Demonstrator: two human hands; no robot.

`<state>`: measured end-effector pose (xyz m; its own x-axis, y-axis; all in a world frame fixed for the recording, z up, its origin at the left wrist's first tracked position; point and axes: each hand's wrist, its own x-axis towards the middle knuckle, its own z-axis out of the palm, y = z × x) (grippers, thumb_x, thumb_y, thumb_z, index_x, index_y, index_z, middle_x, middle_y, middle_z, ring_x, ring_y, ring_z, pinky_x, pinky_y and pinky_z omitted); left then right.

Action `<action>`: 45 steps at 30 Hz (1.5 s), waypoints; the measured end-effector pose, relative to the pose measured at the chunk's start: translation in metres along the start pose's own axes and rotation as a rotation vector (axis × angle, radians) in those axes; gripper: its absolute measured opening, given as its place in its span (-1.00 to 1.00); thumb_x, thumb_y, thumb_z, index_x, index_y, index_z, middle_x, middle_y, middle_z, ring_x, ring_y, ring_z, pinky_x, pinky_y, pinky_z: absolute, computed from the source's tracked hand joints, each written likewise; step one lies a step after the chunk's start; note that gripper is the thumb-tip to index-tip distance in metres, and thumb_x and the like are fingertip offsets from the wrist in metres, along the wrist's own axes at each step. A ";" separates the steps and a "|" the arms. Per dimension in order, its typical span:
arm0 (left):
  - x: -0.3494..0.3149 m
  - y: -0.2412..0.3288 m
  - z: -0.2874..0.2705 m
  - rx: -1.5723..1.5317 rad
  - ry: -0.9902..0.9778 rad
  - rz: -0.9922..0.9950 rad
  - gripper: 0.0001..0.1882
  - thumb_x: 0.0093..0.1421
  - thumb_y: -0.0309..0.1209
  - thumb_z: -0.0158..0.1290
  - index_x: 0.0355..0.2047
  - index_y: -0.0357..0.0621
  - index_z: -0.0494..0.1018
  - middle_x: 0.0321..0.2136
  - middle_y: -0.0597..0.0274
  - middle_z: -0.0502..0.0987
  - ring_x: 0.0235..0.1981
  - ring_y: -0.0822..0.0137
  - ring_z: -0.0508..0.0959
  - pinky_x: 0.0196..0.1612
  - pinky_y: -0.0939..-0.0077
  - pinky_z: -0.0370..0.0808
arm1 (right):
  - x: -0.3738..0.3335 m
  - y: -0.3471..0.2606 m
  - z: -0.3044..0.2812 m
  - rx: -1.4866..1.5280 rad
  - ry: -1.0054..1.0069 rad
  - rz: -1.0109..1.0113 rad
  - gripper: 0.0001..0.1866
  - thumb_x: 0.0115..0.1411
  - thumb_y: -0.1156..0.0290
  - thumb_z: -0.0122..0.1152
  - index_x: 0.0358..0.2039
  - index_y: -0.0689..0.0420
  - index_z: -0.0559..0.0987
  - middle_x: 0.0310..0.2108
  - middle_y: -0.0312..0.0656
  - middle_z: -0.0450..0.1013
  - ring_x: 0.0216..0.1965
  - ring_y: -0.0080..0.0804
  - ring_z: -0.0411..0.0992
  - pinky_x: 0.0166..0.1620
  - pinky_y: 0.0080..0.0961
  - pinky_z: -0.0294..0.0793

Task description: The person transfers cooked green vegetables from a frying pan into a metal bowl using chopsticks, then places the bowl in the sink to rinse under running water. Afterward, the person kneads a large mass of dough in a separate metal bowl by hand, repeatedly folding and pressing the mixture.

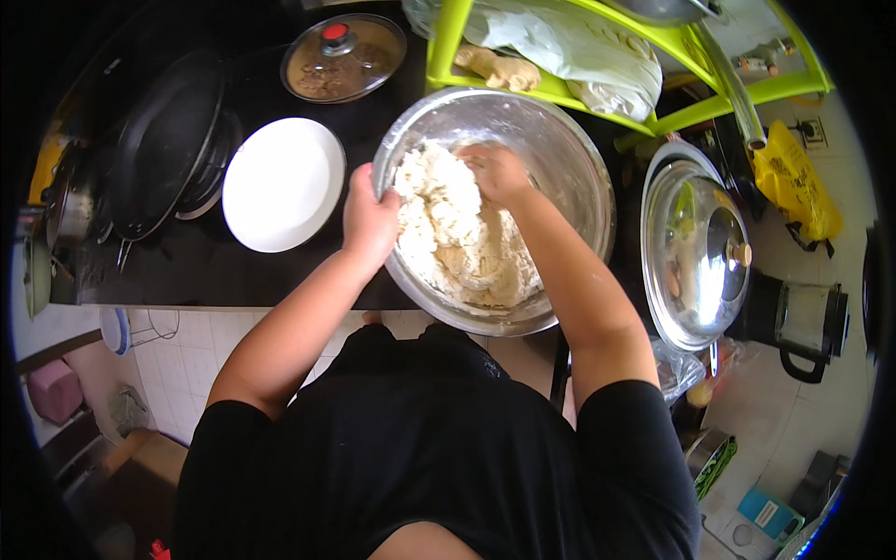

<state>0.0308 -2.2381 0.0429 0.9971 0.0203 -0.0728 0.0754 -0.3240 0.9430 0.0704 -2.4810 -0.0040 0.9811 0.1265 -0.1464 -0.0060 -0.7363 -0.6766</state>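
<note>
A wide metal mixing bowl (574, 168) stands at the counter's front edge, partly overhanging it. Shaggy, pale dough (443, 201) is heaped along its left side and bottom, and white smears cling to the inner wall. My left hand (369, 219) is closed on the bowl's left rim, thumb over the edge. Inside the bowl, my right hand (499, 175) presses into the far side of the dough with its fingers curled; the fingertips are partly hidden there.
Left of the bowl sit a white dish (283, 185) and a black frying pan (166, 149). Behind are a glass-lidded dish (327, 70) and a green rack (450, 42) with ginger (499, 68). A large lidded pot (686, 252) stands close on the right.
</note>
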 end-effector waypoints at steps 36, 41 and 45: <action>-0.006 -0.001 -0.004 -0.179 -0.039 -0.014 -0.53 0.14 -0.51 -0.12 0.08 -0.28 0.13 -0.12 -0.06 0.41 -0.13 0.15 0.47 -0.07 0.41 0.36 | -0.006 -0.013 -0.050 -0.649 -0.415 0.459 -0.63 0.18 0.23 -0.21 -0.20 0.19 0.48 -0.11 0.03 0.40 -0.07 -0.15 0.40 -0.04 -0.27 0.37; -0.005 -0.003 -0.002 -0.046 -0.042 0.003 -0.52 0.14 -0.49 -0.10 0.08 -0.29 0.13 -0.11 -0.08 0.41 -0.13 0.13 0.47 -0.07 0.38 0.37 | 0.022 -0.018 -0.027 -0.763 -0.404 0.211 -0.64 0.15 0.32 -0.25 -0.22 0.21 0.49 -0.18 -0.03 0.45 -0.15 -0.15 0.44 -0.07 -0.25 0.39; -0.003 -0.006 -0.003 0.006 -0.034 -0.010 -0.51 0.14 -0.46 -0.09 0.09 -0.30 0.12 -0.11 -0.10 0.41 -0.14 0.12 0.47 -0.08 0.36 0.37 | 0.036 -0.071 -0.022 -0.545 -0.455 0.210 -0.64 0.17 0.31 -0.26 -0.18 0.19 0.46 -0.18 -0.02 0.45 -0.16 -0.11 0.44 -0.09 -0.16 0.40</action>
<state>0.0274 -2.2331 0.0386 0.9957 -0.0085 -0.0927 0.0848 -0.3295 0.9403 0.1103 -2.4389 0.0544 0.7920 0.1223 -0.5981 0.0283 -0.9860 -0.1642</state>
